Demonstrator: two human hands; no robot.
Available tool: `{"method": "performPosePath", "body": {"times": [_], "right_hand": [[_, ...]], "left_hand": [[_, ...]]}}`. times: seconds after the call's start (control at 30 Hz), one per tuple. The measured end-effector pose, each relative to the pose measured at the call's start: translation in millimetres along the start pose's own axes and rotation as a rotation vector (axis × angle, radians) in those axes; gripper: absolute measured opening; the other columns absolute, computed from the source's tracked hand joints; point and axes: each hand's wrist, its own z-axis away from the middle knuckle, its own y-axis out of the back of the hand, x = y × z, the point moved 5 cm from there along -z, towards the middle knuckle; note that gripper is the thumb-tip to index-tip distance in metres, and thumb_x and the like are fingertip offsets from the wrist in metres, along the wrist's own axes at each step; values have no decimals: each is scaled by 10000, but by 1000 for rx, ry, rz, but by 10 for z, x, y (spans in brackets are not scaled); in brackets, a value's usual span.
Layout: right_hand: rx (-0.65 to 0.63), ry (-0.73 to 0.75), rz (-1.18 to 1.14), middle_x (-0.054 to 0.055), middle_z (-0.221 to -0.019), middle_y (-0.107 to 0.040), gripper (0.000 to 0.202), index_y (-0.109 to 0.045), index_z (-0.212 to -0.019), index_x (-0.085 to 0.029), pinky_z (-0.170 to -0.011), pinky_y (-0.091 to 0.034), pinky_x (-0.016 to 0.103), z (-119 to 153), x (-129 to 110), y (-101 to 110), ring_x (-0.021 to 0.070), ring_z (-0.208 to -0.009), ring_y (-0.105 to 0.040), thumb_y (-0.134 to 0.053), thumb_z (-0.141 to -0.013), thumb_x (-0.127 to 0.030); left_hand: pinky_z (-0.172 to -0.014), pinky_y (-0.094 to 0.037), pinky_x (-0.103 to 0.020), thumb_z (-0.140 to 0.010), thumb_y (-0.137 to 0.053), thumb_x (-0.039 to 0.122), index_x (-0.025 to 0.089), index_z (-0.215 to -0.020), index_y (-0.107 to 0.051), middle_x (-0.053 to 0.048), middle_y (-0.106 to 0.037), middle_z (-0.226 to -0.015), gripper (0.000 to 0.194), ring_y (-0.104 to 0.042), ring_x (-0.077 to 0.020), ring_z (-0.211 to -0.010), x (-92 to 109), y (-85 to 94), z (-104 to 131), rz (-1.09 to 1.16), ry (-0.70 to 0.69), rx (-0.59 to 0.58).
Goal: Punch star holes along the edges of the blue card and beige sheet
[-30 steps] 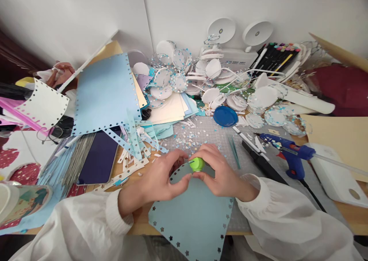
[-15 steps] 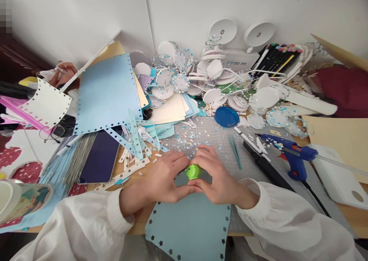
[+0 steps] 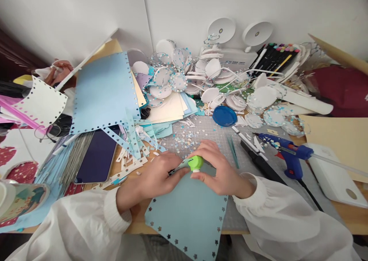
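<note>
My right hand (image 3: 212, 165) grips a small lime-green craft punch (image 3: 195, 162) between thumb and fingers. The punch sits at the far edge of a pale blue-green sheet of paper (image 3: 186, 215). That sheet has flower-shaped holes along its side and near edges, and its near part hangs past the table edge. My left hand (image 3: 161, 172) pinches the sheet's far left edge, its thumb on top, just left of the punch. Tiny punched paper flowers (image 3: 186, 140) lie scattered on the mat beyond my hands.
At right lie a blue glue gun (image 3: 290, 149), tweezers (image 3: 232, 150) and a blue lid (image 3: 224, 116). A phone (image 3: 96, 157), wire stems (image 3: 74, 157) and a punched blue sheet (image 3: 105, 92) are at left. White discs with flower trim (image 3: 178, 82) crowd the back.
The punch has moved slightly right and up along the far edge, with my right hand on it. My left hand has drawn a little away from it, and the sheet has turned slightly.
</note>
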Motion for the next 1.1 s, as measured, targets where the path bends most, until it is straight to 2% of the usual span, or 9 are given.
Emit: {"method": "performPosePath", "body": {"times": [0.13, 0.33, 0.47, 0.57, 0.67, 0.77, 0.93, 1.1], "right_hand": [[-27, -18, -7, 54, -852, -520, 241, -562, -992, -178, -790, -368, 386, 13, 31, 10, 221, -844, -468, -581, -865, -381], [-29, 17, 29, 49, -821, -506, 178, -550, -956, -176, -786, -363, 404, 12, 12, -16, 216, -807, -452, -565, -863, -327], [-40, 31, 54, 36, -803, -500, 148, -541, -944, -192, -844, -358, 444, 7, -6, -22, 209, -791, -444, -560, -857, -310], [-69, 22, 62, 29, -794, -488, 140, -526, -912, -197, -852, -358, 446, 12, -18, -54, 207, -788, -443, -571, -841, -310], [-93, 40, 72, 24, -783, -484, 112, -493, -870, -204, -854, -359, 445, 17, -54, -108, 206, -783, -437, -571, -814, -263], [-89, 55, 67, 10, -755, -469, 98, -463, -836, -215, -869, -363, 448, 14, -90, -150, 197, -760, -434, -546, -785, -207], [-62, 66, 51, -6, -736, -456, 112, -453, -822, -225, -957, -331, 485, 1, -119, -154, 186, -729, -450, -521, -752, -171], [-77, 82, 23, 1, -761, -487, 90, -491, -877, -222, -992, -305, 484, 6, -111, -136, 186, -758, -466, -538, -804, -200]], "left_hand": [[-545, -250, -264, -926, -490, 316, 184, -590, -343, 41, -376, -564, 390, -341, -106, -556, -22, 20, -4, 23, 26, 28], [-573, -287, -267, -933, -457, 303, 183, -628, -401, 26, -417, -594, 332, -385, -120, -591, -8, 8, -4, 22, 22, -39], [-677, -356, -306, -823, -553, 299, 173, -785, -515, -15, -535, -745, 137, -487, -165, -724, 86, 47, -28, -74, -4, -77], [-751, -370, -353, -699, -666, 475, 170, -913, -527, -46, -563, -885, 397, -512, -217, -836, 136, 57, -53, -135, 7, -112], [-703, -340, -349, -743, -606, 614, 176, -822, -505, -25, -547, -790, 456, -496, -203, -759, 157, 40, -57, -194, -20, -110], [-658, -306, -337, -824, -548, 568, 176, -741, -477, -20, -533, -725, 407, -465, -180, -696, 177, 26, -34, -214, -95, -61], [-646, -300, -322, -820, -583, 509, 176, -702, -459, -8, -507, -684, 374, -449, -161, -673, 171, 21, -6, -148, -112, -26], [-660, -304, -320, -844, -513, 614, 174, -716, -478, -7, -515, -679, 460, -475, -165, -673, 168, 65, -30, -154, -119, -42]]}}
